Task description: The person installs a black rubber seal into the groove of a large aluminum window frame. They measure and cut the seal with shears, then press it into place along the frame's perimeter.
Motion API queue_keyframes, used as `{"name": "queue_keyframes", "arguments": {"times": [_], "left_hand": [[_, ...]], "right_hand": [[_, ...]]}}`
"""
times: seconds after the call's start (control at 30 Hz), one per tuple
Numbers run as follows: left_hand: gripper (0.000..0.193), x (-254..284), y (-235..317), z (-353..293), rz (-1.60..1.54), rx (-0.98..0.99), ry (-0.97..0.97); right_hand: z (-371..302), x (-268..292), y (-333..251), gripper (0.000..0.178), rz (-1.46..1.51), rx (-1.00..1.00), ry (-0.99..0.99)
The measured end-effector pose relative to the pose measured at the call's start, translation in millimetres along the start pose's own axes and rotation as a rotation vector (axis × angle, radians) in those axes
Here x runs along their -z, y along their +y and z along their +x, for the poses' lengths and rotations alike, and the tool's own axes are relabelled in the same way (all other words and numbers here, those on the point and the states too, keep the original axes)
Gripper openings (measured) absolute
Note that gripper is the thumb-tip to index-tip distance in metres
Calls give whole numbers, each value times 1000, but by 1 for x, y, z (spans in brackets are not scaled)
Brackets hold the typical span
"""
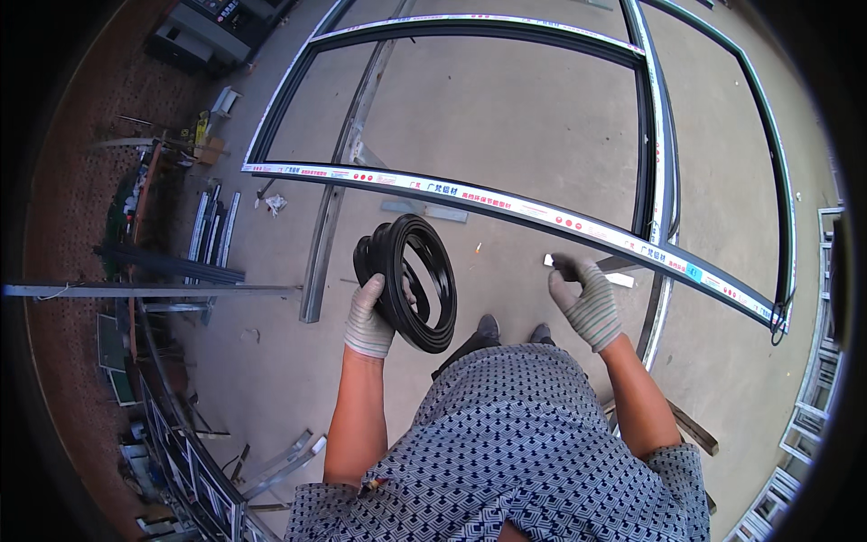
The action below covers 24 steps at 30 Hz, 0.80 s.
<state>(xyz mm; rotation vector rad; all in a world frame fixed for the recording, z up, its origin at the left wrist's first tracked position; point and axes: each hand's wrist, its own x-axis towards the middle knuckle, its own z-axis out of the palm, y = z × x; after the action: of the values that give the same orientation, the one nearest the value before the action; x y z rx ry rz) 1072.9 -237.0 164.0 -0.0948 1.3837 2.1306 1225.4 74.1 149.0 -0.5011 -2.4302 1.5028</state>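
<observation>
My left hand, in a striped knit glove, is closed round a coil of black rubber sealing strip with several loops, held upright in front of me. My right hand, gloved the same way, hangs in the air with thumb and fingers apart and nothing visible in it. Just beyond both hands lies a large dark window frame with printed white protective film along its bars. The right hand is nearest to its near bar but apart from it.
Metal support bars run beneath the frame. A long metal rail juts in from the left, near a stack of dark profiles. A grey machine stands far left. White frames line the right edge.
</observation>
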Motion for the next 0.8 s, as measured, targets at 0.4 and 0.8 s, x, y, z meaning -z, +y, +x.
{"name": "queue_keyframes", "arguments": {"times": [0.4,0.8], "left_hand": [[45,-14,26,32,-200,6,45],[39,29,53,46,-163,64,-37]], "right_hand": [[39,-151,-108,60,223,-188,-574],[67,-155,-125,45,569,-536,-663]]}}
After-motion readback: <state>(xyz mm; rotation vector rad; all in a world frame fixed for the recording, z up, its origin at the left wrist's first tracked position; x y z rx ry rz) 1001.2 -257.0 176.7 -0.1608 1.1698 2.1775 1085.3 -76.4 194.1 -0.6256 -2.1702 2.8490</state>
